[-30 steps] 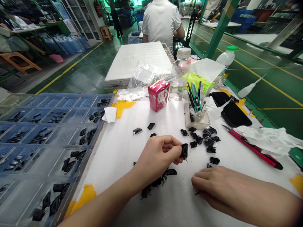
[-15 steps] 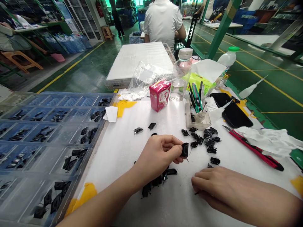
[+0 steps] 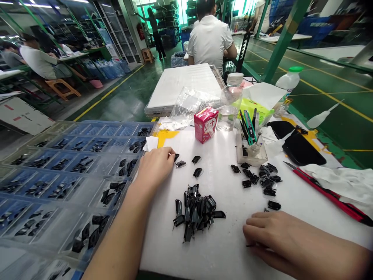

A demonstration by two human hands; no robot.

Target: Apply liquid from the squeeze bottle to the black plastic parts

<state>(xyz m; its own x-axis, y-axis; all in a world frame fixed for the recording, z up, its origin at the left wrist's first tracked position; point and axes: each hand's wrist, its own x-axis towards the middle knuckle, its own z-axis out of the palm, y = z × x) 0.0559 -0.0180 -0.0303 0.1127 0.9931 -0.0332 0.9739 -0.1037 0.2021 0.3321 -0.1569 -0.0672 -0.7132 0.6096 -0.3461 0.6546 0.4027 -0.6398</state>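
My left hand (image 3: 155, 165) is at the left edge of the white work surface (image 3: 221, 249), its fingertips pinched on a small black plastic piece (image 3: 176, 157). Beside those fingertips lies another black piece with a clear film edge (image 3: 180, 164), and two more are a little to the right. A heap of glossy black pieces (image 3: 195, 212) sits between my hands. Closed, my right hand (image 3: 271, 237) rests on the surface at the right. A thin dark tip (image 3: 249, 245) pokes out below its fingers; the rest is hidden. Beyond it are several scattered black pieces (image 3: 266, 179).
Compartment trays (image 3: 96, 177) holding black pieces line the left. A red drink carton (image 3: 205, 125), a clear bottle (image 3: 233, 93) and a small tool box (image 3: 253, 156) stand at the back. A red utility knife (image 3: 329, 192) lies right, near white cloth (image 3: 340, 179). A person (image 3: 211, 39) sits ahead.
My left hand has moved left from above the heap with a black piece, uncovering the heap. My right hand keeps its place on the surface. The view has shifted somewhat.
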